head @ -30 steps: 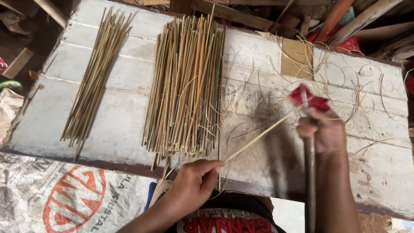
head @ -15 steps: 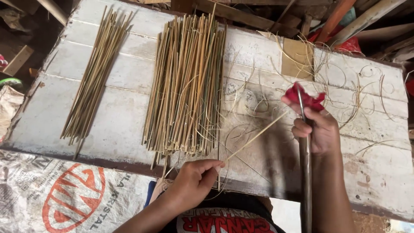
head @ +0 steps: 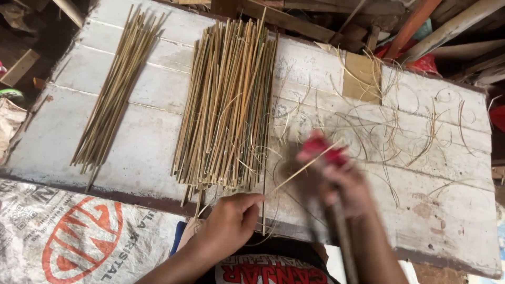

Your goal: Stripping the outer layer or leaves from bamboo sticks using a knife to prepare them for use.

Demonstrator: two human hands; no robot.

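I am looking down at my left hand (head: 231, 221), nearest me at the tabletop's (head: 147, 152) front edge, its fingers pinching together on the lower end of a thin bamboo sliver (head: 300, 171). The sliver is slanting up and right to my right hand (head: 344, 189), which is blurring; its fingers are wrapping tight round a dark tool handle (head: 339, 239) with red cloth (head: 323, 147) at the top. Beyond my left hand, a broad bundle of bamboo strips (head: 229, 105) is lying on the white planks, with a thinner bundle (head: 115, 89) well apart to its left. Curled shavings (head: 400, 131) are lying scattered over the right side.
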